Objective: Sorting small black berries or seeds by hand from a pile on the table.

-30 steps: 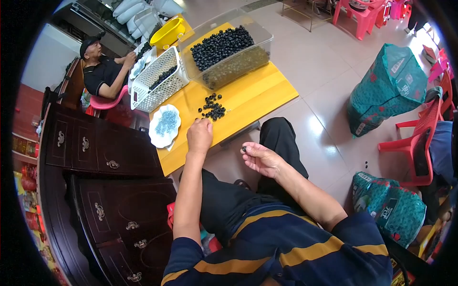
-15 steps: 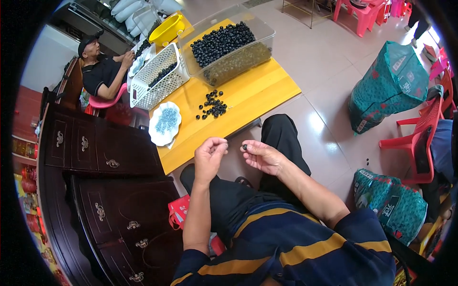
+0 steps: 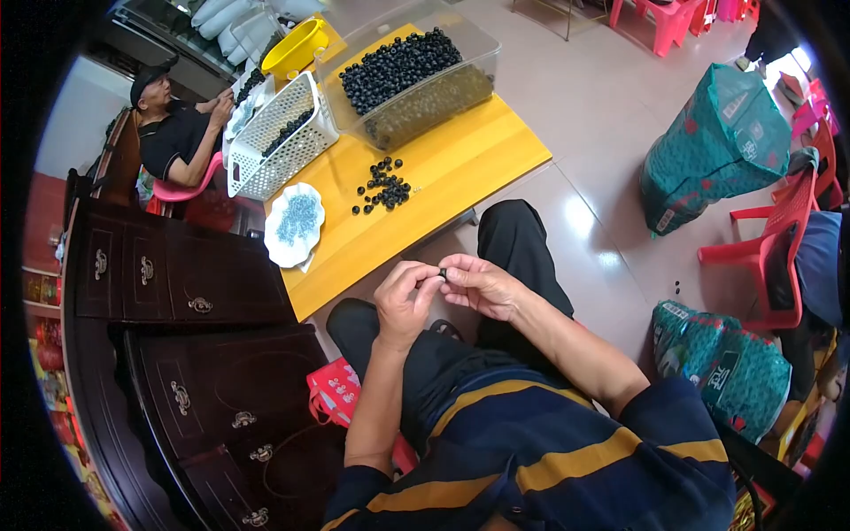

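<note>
Pinching a small black bead (image 3: 443, 275), the right hand (image 3: 482, 288) held it between thumb and fingertips. The left hand (image 3: 405, 301) met it there, its thumb and fingers drawn together at the bead's near side; whether they clasped something tiny could not be told.

Both hands stood above the lap, just short of a yellow wooden table (image 3: 482, 142). Straight beyond the grip, loose black beads (image 3: 387, 188) lay scattered on the tabletop. Left of these, a white scalloped dish (image 3: 284, 256) held small pale-blue translucent pieces (image 3: 299, 218). Farther ahead of the grip stood a clear plastic bin (image 3: 438, 104) heaped with black beads, and beside it, to the left, a white perforated basket (image 3: 251, 182) with more. Well off to the grip's right, a teal bag (image 3: 708, 159) stood on the floor.
</note>
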Available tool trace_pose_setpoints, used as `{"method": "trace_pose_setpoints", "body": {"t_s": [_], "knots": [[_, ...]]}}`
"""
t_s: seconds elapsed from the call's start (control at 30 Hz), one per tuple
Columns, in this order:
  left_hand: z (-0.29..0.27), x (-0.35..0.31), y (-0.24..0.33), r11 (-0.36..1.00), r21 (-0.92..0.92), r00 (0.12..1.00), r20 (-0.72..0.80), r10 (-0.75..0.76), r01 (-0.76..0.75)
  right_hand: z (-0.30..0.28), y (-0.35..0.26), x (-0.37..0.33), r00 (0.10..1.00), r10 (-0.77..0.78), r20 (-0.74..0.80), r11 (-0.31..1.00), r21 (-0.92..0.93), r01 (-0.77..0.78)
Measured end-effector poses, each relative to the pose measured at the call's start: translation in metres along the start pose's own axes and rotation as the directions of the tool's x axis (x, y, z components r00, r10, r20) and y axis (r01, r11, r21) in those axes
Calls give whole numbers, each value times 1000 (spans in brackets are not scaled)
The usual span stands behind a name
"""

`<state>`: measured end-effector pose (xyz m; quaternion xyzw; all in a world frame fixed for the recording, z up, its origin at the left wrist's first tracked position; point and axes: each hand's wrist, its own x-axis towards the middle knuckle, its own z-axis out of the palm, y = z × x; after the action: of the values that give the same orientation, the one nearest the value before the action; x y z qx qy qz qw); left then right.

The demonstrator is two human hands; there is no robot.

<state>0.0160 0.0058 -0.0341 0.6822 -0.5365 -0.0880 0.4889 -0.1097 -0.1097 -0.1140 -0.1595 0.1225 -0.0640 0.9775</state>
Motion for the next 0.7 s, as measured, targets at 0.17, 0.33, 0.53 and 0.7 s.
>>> {"method": "trace_pose_setpoints", "body": {"t_s": [0.17, 0.33, 0.53, 0.7], "knots": [[1, -4, -3, 998, 18, 998, -6, 56, -56, 3, 2, -1, 1000, 13, -27, 1000, -9, -14], [4, -4, -3, 999, 9, 998, -19, 52, -52, 2, 2, -2, 999, 26, -25, 1000, 6, -26], [2, -4, -8, 993, -118, 1000, -2, -1, 1, 1, 2, -1, 1000, 16, 14, 999, 31, -17], [2, -8, -9, 997, -49, 998, -44, 50, -53, 2, 3, -1, 999, -25, 21, 1000, -15, 25]]}}
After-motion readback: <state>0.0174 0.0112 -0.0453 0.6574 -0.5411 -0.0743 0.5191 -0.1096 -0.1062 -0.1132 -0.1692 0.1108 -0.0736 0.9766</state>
